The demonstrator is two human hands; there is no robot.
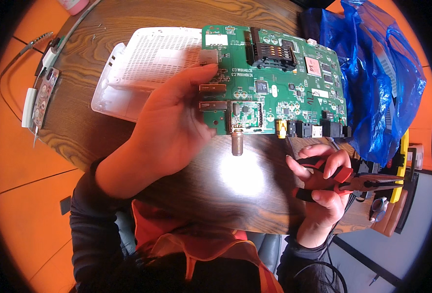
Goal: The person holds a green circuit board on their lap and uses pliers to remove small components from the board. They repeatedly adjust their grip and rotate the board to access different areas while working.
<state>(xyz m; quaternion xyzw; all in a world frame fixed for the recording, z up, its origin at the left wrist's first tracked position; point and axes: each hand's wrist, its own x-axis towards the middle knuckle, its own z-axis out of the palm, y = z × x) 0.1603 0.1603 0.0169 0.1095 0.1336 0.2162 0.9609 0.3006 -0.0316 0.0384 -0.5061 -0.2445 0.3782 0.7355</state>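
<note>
Green circuit board [284, 85] faces up; red-black pliers [344, 180] point right.

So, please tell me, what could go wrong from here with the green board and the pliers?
The left hand grips the green board only at one side, so it might tip or slip. The metal connector protruding from its near edge could knock the table. The right hand holds the pliers, which might scratch exposed components.

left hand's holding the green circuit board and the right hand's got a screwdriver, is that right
The tool is wrong: the head view shows the right hand holding red-and-black pliers. The left hand does hold the green circuit board.
</note>
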